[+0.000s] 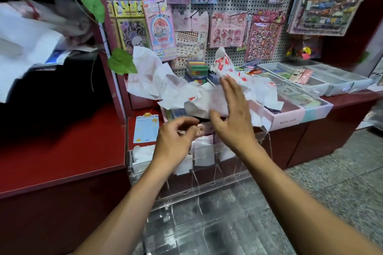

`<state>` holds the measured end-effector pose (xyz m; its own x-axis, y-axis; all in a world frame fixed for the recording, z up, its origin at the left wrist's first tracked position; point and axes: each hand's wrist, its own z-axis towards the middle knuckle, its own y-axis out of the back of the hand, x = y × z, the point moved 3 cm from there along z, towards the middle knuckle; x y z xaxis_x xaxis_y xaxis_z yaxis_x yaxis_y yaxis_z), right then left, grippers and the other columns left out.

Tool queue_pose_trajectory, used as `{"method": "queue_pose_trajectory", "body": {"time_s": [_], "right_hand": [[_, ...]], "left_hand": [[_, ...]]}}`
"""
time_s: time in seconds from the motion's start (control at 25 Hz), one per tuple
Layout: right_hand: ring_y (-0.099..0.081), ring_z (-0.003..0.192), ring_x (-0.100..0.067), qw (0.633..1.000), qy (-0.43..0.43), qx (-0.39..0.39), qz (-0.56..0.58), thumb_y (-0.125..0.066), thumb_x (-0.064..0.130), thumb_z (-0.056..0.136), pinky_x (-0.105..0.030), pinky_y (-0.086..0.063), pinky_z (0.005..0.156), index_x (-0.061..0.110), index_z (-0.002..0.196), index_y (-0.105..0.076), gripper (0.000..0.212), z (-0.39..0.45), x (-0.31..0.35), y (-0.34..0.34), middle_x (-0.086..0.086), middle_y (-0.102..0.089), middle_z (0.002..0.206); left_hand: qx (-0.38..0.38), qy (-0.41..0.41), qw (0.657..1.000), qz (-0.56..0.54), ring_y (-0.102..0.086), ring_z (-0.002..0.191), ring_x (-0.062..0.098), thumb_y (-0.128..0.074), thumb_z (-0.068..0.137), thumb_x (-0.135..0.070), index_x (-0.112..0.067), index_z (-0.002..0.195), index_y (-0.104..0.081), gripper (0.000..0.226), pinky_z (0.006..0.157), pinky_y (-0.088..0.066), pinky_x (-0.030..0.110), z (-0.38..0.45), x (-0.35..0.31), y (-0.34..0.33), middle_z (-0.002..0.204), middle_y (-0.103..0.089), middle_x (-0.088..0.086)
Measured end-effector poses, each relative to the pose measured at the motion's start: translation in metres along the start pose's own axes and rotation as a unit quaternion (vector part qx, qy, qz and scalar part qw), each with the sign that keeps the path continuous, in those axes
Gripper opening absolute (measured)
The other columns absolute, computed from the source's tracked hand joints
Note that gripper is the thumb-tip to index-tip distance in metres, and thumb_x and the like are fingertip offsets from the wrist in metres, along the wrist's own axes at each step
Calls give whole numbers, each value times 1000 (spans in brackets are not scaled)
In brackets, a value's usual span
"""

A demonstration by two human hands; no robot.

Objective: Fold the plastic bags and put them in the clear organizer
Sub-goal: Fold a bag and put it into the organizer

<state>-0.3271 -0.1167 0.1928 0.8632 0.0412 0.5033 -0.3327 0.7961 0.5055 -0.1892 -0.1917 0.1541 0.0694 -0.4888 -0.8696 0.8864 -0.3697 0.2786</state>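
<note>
**Support surfaces: red counter, shelf, floor**

Red counter (pixel 342 99) runs from centre to 3 o'clock. On it: pink box (pixel 286 115), pale blue box (pixel 317 109) touching its right side, grey trays (pixel 339 85) toward 2 o'clock. Crumpled white plastic bags (pixel 165 87) lie heaped over the pink box and counter back. Blue card (pixel 146 128) lies flat at counter's left end. Lower red shelf (pixel 62 145) sits at 9 o'clock. Clear organizer (pixel 207 188) stands on speckled floor (pixel 331 172), at 6 o'clock.
</note>
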Motion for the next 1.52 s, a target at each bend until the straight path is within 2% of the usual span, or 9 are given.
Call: {"method": "queue_pose_trajectory", "body": {"time_s": [0.2, 0.36, 0.68, 0.84, 1.04, 1.2, 1.28, 1.4, 1.52], "right_hand": [[-47, 132, -29, 969, 220, 106, 46, -55, 24, 77, -40, -34, 114, 0, 133, -57, 60, -23, 89, -39, -14, -55, 139], [-55, 120, -21, 944, 227, 186, 151, -61, 15, 78, -23, -35, 110, 2, 120, -67, 45, -45, 131, -68, -11, -64, 126], [-61, 84, -7, 914, -178, 258, 260, -67, 14, 84, -20, -43, 77, 19, 95, -72, 14, -65, 143, -145, 4, -70, 95], [-62, 90, -16, 806, -338, 385, 297, -70, 29, 82, -34, -51, 83, 34, 109, -59, 30, -76, 149, -190, 2, -63, 108], [-68, 101, -19, 755, -369, 376, 391, -75, 21, 73, -35, -54, 93, 18, 105, -71, 33, -87, 173, -228, -5, -73, 107], [-63, 92, 2, 825, -297, 286, 386, -70, 7, 82, -3, -47, 74, 10, 110, -72, 28, -62, 179, -239, 8, -70, 97], [-65, 100, -1, 810, -283, 293, 422, -67, 4, 86, -9, -49, 83, 11, 117, -69, 32, -56, 176, -244, 8, -71, 106], [-61, 116, -12, 793, -292, 301, 443, -69, 8, 85, -30, -46, 105, 8, 123, -66, 38, -57, 169, -254, 0, -68, 121], [-61, 118, -16, 782, -324, 275, 456, -70, 14, 83, -35, -44, 109, 8, 122, -66, 40, -56, 157, -255, -3, -69, 122]], "left_hand": [[-92, 137, 916, -366, -68, 79, 16, -46, 102, -22, -15, 94, -73, 29, 73, -54, 33, 3, -5, 50, 85, -74, 2], [-57, 159, 828, -535, -65, 109, 29, -42, 93, -60, -7, 121, -66, 65, 99, -50, 40, 2, 13, 107, 118, -68, 17], [-245, 364, 865, -243, -67, 72, 19, -57, 87, 3, -6, 114, -64, 28, 55, -56, 28, -58, 78, 204, 91, -71, 7], [-207, 399, 867, -215, -69, 68, 14, -55, 92, 2, -12, 107, -61, 21, 47, -54, 25, -90, 76, 232, 81, -73, 1], [-42, 436, 888, -139, -74, 78, 29, -48, 99, -47, -19, 113, -61, 34, 51, -45, 22, -114, 69, 254, 93, -77, 2], [-282, 406, 866, -79, -66, 55, 21, -45, 98, -53, -15, 97, -64, 43, 48, -42, 23, -109, 97, 307, 84, -75, 10], [-426, 383, 819, -28, -64, 64, 22, -63, 86, -38, -16, 93, -60, 24, 56, -52, 31, -112, 118, 336, 92, -71, 11], [-416, 366, 823, 125, -53, 118, 31, -72, 77, -19, -21, 127, -50, 55, 102, -45, 44, -116, 135, 351, 134, -52, 8], [-458, 319, 829, 17, -37, 137, 26, -68, 80, -4, -25, 148, -35, 78, 111, -33, 35, -101, 130, 365, 152, -36, 3]]}}
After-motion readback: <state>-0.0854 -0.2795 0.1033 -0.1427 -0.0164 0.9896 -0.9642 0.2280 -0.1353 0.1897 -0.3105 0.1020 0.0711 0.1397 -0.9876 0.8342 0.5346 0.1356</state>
